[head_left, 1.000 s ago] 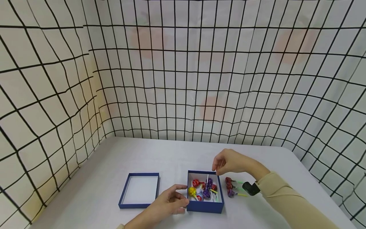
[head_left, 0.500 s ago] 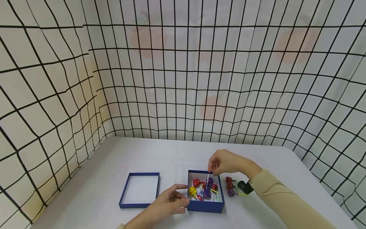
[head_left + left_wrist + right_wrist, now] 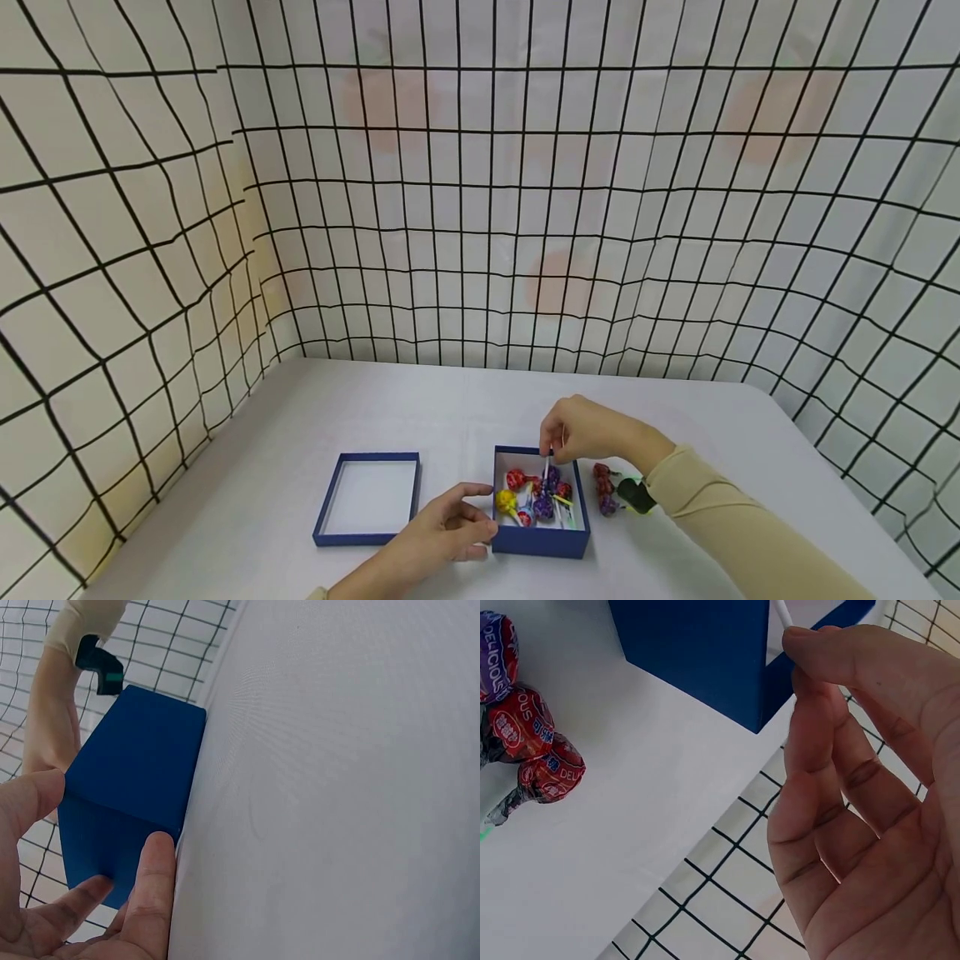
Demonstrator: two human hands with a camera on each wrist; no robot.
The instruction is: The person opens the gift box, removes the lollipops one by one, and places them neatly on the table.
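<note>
Broadly, a white-covered table [image 3: 450,408] carries a blue box [image 3: 538,544], its shallow lid [image 3: 360,539] lying apart to the left. Fingers apart, the left hand [image 3: 442,527] touches the box's near left corner. The right hand [image 3: 588,427] pinches a white stick [image 3: 782,612] by the box's far rim; it seems to belong to a purple lollipop [image 3: 552,478] inside, among others. That lollipop should be light, its wrapper slippery and candy hard, so the stiff stick's upper end is the surest hold.
</note>
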